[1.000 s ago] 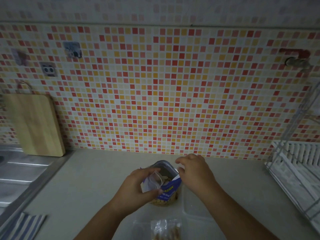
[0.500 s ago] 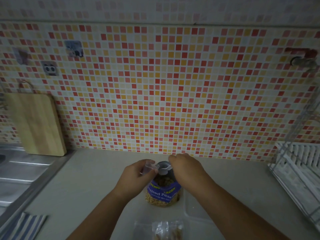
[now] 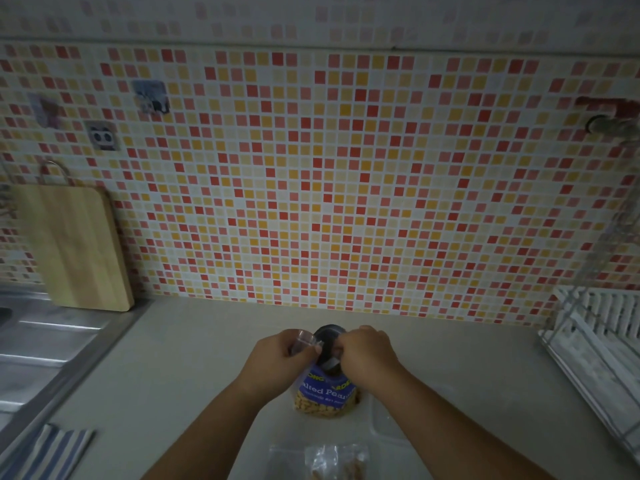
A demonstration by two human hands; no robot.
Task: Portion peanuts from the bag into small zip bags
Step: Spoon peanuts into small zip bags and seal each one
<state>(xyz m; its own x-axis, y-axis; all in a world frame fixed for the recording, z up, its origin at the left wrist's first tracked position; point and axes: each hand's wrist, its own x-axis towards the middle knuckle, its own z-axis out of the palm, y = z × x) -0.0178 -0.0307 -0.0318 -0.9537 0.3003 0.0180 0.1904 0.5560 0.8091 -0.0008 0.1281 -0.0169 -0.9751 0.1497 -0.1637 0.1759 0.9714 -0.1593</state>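
Both forearms reach forward over the beige countertop (image 3: pixel 194 368) toward its back edge. The left hand (image 3: pixel 277 358) is curled, pinching a small clear plastic zip bag (image 3: pixel 304 341). The right hand (image 3: pixel 367 355) is closed on the open top of the upright blue peanut bag (image 3: pixel 325 393).

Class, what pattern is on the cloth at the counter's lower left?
Blue and white stripes on the cloth, seen in the head view.

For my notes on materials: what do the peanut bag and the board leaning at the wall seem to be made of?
Peanut bag: seemingly thin plastic film, printed blue above, clear below, since the peanuts show through it. Board: apparently wood or bamboo, pale and matte, with straight lengthwise grain lines; which of the two cannot be told.
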